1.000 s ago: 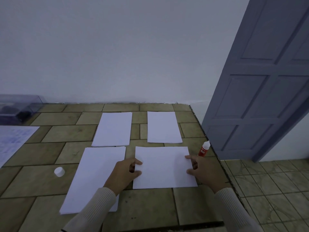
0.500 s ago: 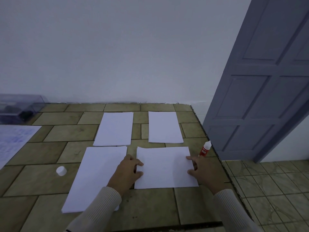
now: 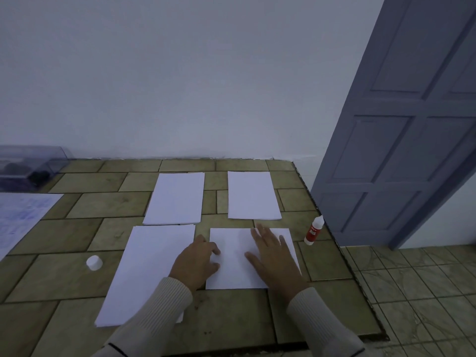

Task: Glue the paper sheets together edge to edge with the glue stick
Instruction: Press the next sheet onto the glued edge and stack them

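Right, both my hands are down on the near-right sheet (image 3: 231, 275), which lies flat on the tiled worktop (image 3: 64, 207). My right hand (image 3: 273, 256) is spread out on it, fingers straight and fanned, palm pressing the paper and holding nothing. My left hand (image 3: 195, 264) sits at that sheet's left edge with the fingers bent, tips on the margin. Whether the edge is actually nipped between thumb and finger, I cannot tell from up here.

Just to the left, a narrow strip of tile apart, lies the near-left sheet (image 3: 149, 266), longer toward me, with my left sleeve (image 3: 154, 313) crossing its near corner. Beyond it is the far-left sheet (image 3: 175, 199), whose near edge comes right up to the near-left sheet's far edge. The far-right sheet (image 3: 252, 195) sits beyond my right hand, a little gap of tile between it and the sheet I'm pressing.

The glue stick (image 3: 313, 230) stands upright near the worktop's right edge, just beside the near-right sheet's far corner, white with a red label and a pointed white top. Way over on the left a small white cap (image 3: 94, 262) rests on the tiles, near the near-left sheet. Further left there's a printed page (image 3: 18, 217), and a clear plastic box (image 3: 28, 163) against the wall. A grey panelled door (image 3: 401, 140) stands off to my right.
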